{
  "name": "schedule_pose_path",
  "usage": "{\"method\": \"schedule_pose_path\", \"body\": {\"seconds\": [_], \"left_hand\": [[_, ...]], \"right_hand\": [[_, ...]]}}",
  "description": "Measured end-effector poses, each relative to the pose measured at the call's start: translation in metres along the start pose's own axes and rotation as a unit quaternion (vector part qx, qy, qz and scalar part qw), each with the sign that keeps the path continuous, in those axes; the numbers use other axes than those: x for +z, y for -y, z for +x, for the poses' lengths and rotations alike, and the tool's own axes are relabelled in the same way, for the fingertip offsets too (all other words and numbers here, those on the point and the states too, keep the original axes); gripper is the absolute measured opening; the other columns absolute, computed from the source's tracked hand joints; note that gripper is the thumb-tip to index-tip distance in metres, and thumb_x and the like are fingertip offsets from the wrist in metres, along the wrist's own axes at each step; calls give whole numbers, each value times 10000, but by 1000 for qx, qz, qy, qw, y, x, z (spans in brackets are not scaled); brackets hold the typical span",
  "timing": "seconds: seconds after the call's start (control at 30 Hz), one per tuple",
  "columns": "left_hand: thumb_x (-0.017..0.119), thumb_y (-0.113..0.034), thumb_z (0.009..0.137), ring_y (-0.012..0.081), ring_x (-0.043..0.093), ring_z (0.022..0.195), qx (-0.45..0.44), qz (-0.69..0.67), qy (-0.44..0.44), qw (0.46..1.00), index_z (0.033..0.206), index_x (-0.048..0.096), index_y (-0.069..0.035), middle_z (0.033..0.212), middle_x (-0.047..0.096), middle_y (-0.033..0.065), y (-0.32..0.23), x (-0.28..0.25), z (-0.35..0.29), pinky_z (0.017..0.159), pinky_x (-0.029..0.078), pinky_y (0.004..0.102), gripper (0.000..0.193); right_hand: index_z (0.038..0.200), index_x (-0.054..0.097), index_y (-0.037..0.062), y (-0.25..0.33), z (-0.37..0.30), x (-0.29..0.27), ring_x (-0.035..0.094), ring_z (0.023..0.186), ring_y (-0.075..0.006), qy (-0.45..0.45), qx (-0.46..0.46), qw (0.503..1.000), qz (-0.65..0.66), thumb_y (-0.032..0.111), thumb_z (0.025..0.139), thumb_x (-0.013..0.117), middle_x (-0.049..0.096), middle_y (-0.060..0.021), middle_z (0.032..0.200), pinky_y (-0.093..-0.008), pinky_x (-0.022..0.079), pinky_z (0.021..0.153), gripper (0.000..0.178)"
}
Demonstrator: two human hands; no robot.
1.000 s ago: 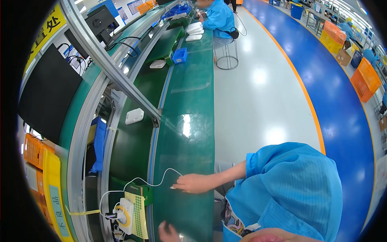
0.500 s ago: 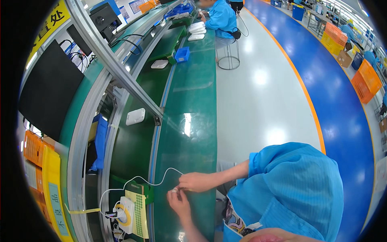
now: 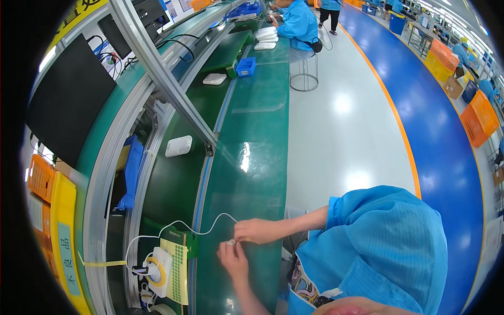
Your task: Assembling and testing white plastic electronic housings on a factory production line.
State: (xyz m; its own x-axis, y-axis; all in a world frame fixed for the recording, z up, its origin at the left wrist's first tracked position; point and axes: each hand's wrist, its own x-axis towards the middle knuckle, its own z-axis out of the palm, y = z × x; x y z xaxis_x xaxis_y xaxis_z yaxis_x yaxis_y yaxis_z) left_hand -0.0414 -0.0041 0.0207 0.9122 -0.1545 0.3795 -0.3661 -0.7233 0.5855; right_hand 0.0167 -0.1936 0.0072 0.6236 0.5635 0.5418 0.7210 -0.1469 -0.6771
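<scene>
My right hand (image 3: 257,231) is closed over the end of a thin white cable (image 3: 202,232), its fingertips pinched together above the green bench mat. My left hand (image 3: 234,258) meets it just below, fingers curled. A small white piece (image 3: 230,242) shows at the left fingertips; its kind is too small to make out. The cable loops left to a white power strip (image 3: 161,270) with plugs in it. Beside the strip stands a pale yellow sheet (image 3: 180,270) with rows of green dots.
A green conveyor belt (image 3: 173,184) runs along the bench, carrying a white flat device (image 3: 179,146) and another farther off. A metal post (image 3: 168,79) slants over it. Farther along are a blue bin (image 3: 246,66), stacked white devices (image 3: 266,37) and a seated co-worker (image 3: 298,23).
The whole view has shifted slightly as my head moved. Both hands stay together with the cable. In the background, more of a standing person has come into view.
</scene>
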Motion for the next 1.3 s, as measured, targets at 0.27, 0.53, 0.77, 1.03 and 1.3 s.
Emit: {"method": "schedule_pose_path", "body": {"seconds": [0.27, 0.53, 0.77, 1.03, 1.3], "left_hand": [[653, -85, 949, 351, 581, 904, 16, -4, 0, 1000, 986, 655, -4, 956, 625, 134, 1, -1, 1, 823, 435, 437, 89], [656, -105, 961, 319, 559, 827, 31, -10, 12, 999, 936, 629, -1, 864, 607, 134, 4, -1, 2, 787, 406, 416, 111], [690, -105, 935, 312, 559, 775, 47, -57, -15, 997, 927, 637, -18, 824, 608, 124, 7, -3, 4, 779, 407, 407, 102], [699, -82, 938, 197, 603, 753, -73, -204, -52, 975, 932, 678, -32, 834, 670, 67, 11, -8, -4, 710, 460, 325, 55], [728, -63, 891, 266, 637, 779, -73, -205, -62, 974, 900, 693, -47, 840, 688, 91, 15, -1, 0, 721, 491, 360, 39]], "right_hand": [[1036, 601, 47, 0, 0, -2, 619, 953, -325, -3, -8, 1000, 13, 83, 942, 681, 578, -116, 1003, -434, 539, 757, 128], [1020, 624, 46, 4, 2, -5, 612, 943, -310, 3, -8, 1000, 15, 64, 912, 695, 564, -104, 966, -420, 535, 773, 131], [1047, 624, 58, 5, 2, -6, 618, 969, -313, 23, 19, 999, 44, 65, 940, 675, 582, -103, 975, -431, 534, 778, 118], [1125, 657, 62, 12, 5, -12, 632, 1081, -310, -13, 35, 999, 31, 112, 943, 715, 592, -121, 1189, -388, 544, 881, 197], [1227, 657, 73, -24, 41, -48, 607, 1157, -261, -66, 86, 994, 29, 94, 918, 734, 566, -133, 1318, -354, 539, 904, 319]]}}
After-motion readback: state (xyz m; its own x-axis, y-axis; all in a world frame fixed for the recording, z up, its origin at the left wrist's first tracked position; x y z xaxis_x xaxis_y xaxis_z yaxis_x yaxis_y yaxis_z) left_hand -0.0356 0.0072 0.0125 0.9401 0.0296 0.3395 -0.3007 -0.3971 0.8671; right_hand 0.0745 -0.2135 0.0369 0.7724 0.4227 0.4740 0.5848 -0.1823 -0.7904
